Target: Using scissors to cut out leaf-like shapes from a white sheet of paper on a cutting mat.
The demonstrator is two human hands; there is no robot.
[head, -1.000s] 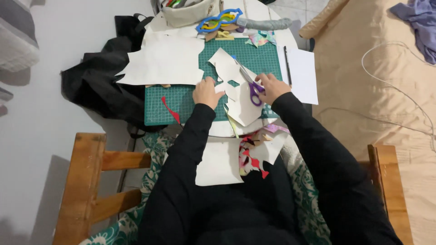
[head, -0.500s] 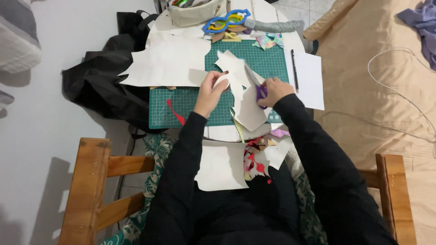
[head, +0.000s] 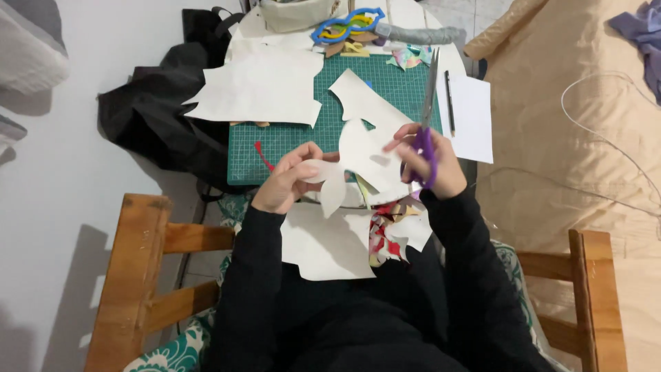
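At the bottom of the frame sit black sleeves and a lap, framed by the wooden arms of a chair (head: 138, 275) with a teal patterned cushion; on the lap lies a flat off-white sheet (head: 330, 244) with jagged cut edges, and beside it a crumple of red and patterned scraps (head: 385, 234). Above that, at mid-frame, the left hand (head: 286, 182) pinches a curved, lobed cut-out (head: 361, 162) of stiff pale paper, fingers closed on its lower left tab; the right hand (head: 430, 162) is clamped on purple-handled scissors (head: 427, 114), whose long grey blades point toward the top of the frame, together; the cut-out hangs between the two hands, just over the near edge of the surface. Farther up lies a green gridded cutting mat (head: 289, 138); on its upper left a large ragged pale sheet (head: 265, 89); to the right a white page (head: 471, 117) with a thin dark pen (head: 449, 93); at the top, blue plastic rings (head: 344, 24).
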